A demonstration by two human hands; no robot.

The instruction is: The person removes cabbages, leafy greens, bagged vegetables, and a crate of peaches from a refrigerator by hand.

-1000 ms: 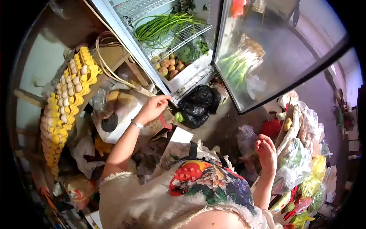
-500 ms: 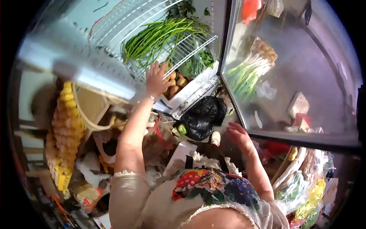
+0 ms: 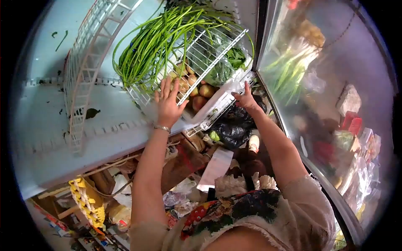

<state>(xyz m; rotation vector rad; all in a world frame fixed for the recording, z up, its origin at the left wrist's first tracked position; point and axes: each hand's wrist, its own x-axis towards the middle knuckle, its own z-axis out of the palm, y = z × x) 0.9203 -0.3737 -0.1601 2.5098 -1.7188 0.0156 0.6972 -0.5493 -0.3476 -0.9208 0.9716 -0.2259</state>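
A large bunch of long thin green stems [image 3: 157, 50] lies on a white wire rack [image 3: 209, 62] inside the refrigerator. My left hand [image 3: 168, 103] is at the rack's front edge, its fingers spread over the wires below the stems. Whether it touches them I cannot tell. Under the rack, round yellow and reddish produce [image 3: 199, 103] lies beside leafy greens in a clear plastic bag [image 3: 215, 69]. My right hand [image 3: 247, 100] is by the front of the white bin [image 3: 217, 98] with that produce, fingers apart and nothing visible in them.
A glass door [image 3: 301, 125] stands open at the right. Another white wire rack [image 3: 86, 71] stands tilted at the left. On the floor are a black plastic bag [image 3: 234, 127] and a white flat piece [image 3: 214, 168]. A yellow woven basket [image 3: 87, 201] is lower left.
My right hand has risen from beside the door to the bin's front. The view has moved closer to the refrigerator. My left hand stays at the rack, fingers still spread.
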